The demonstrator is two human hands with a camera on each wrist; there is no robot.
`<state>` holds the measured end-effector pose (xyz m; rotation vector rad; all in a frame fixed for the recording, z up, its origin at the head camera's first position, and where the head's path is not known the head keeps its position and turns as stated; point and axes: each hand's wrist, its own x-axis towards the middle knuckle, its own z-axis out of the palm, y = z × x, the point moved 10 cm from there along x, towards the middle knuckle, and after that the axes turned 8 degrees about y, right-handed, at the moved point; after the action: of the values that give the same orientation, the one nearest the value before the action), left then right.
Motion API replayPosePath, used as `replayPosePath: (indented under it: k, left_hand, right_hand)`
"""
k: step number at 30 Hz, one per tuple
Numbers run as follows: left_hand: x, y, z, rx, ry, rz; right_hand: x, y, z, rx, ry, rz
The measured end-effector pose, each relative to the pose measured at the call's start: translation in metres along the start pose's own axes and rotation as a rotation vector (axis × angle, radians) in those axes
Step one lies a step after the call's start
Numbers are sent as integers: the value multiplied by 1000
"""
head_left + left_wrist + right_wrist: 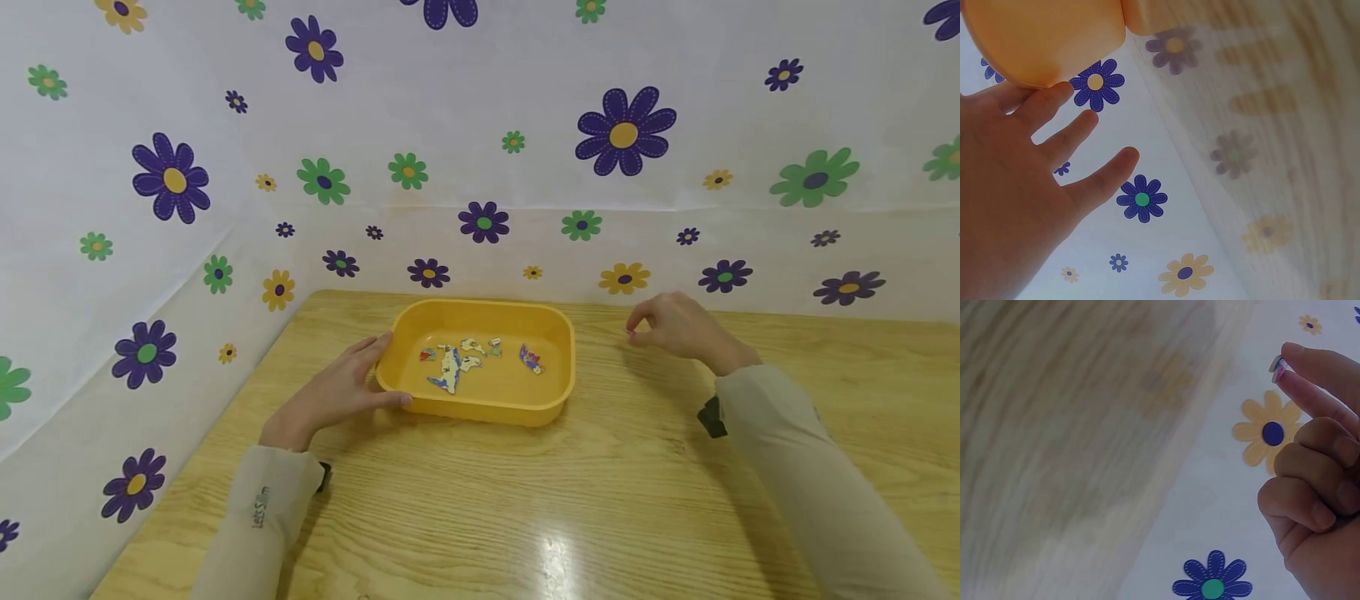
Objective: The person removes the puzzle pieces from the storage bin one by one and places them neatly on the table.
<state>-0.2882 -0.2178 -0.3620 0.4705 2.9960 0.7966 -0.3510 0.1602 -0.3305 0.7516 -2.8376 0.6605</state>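
Note:
A yellow plastic tub [480,407] stands on the table, with several small flat printed pieces inside. One larger cream piece with blue edges [448,371] lies left of its middle; a red and purple piece [531,359] is on the right. My left hand [341,387] rests at the tub's left end, thumb along the near rim. Its other fingers are spread and mostly straight, some touching the outer wall in the left wrist view. To the right of the tub, my right hand [678,327] pinches a tiny pink, blue and white piece [1279,369] between thumb and forefinger.
The light wood table [465,508] runs under both arms. A white sheet with printed flowers [525,179] rises right behind the tub and along the left side. Dark bands [712,417] show at the wrists.

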Motion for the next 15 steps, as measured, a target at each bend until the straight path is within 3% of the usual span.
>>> replayPosePath:
  k: [15]
  left_hand:
    - [0, -1, -1, -10, 8, 16]
  right_hand:
    - [0, 23, 13, -24, -104, 41]
